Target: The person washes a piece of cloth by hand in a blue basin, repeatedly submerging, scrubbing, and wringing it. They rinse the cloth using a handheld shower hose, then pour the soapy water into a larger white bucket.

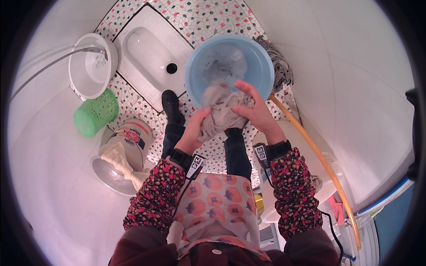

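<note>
A bunched greyish-brown cloth (229, 114) is held between my two hands, at the near rim of a blue plastic basin (258, 68). My left hand (194, 128) grips the cloth's left side, its fingers mostly hidden behind the folds. On the right side, my right hand (258, 111) has its thumb pressed on the cloth and its index finger raised over the basin. The cloth's upper left part is blurred. Inside the basin lies shallow water (223, 65) with a dark patch and some froth.
Left of the basin is a white squat toilet (146, 46). Further left are a white basin (76, 68) with a shower head, a green perforated basket (96, 113) and a paint bucket (136, 133). A mop head (281, 63) and its wooden handle (309, 141) lie on the right.
</note>
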{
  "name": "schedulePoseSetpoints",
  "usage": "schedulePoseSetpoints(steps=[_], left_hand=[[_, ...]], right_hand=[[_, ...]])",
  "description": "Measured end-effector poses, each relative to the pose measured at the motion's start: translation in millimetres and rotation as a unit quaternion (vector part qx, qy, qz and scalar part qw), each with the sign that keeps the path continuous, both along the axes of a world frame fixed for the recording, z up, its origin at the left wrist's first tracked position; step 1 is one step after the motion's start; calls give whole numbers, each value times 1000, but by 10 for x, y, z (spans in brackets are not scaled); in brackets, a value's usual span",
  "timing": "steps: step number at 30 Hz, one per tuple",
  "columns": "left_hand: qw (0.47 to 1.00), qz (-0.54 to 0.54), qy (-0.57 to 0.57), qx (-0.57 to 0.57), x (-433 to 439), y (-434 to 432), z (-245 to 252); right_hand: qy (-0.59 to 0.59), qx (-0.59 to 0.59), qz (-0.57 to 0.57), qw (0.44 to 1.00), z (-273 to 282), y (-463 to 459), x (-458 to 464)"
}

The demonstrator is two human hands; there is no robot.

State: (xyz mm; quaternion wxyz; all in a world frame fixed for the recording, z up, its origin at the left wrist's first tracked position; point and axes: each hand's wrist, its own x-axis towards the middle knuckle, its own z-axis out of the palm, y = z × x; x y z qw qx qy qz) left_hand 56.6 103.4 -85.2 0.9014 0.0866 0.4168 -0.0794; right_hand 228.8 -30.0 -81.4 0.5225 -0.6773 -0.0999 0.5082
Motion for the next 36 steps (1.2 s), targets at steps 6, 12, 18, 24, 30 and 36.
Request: schedulePoseSetpoints(steps=[6, 12, 18, 24, 30, 36], left_hand=[[972, 171, 8, 163, -22, 177, -36], [947, 297, -9, 120, -266, 394, 3], [938, 341, -60, 1, -254, 191, 241], [981, -16, -100, 167, -202, -370, 512], [976, 98, -7, 197, -355, -208, 579], [968, 63, -42, 241, -378, -285, 1212]], right_hand=[[-82, -38, 64, 994, 9, -356, -33], [77, -105, -87, 988, 63, -938, -135], [-31, 26, 297, 954, 390, -769, -467], [126, -53, 7, 991, 474, -245, -779], [161, -53, -211, 963, 456, -547, -824], [57, -158, -301, 939, 700, -950, -745]])
